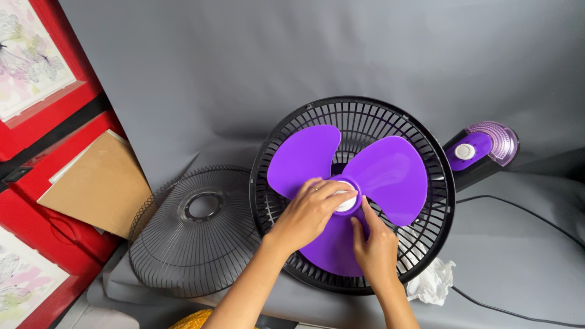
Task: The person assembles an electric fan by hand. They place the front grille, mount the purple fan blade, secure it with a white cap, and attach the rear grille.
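Observation:
A fan lies face up on grey cloth, its purple three-blade propeller (pixel 390 173) sitting inside the black rear grille (pixel 443 183). My left hand (pixel 309 210) rests over the hub, fingers pinching the white cap (pixel 348 201) at the centre. Just below it, my right hand (pixel 375 244) presses on the lower blade, its fingertips touching the hub's edge. The black front grille (pixel 183 244) lies detached to the left of the fan.
The fan's purple base with a white knob (pixel 466 151) sticks out at the right, and a black cord (pixel 524 213) trails from it. Crumpled white paper (pixel 434 281) lies under the grille's lower right. A red cabinet with brown cardboard (pixel 97 183) stands left.

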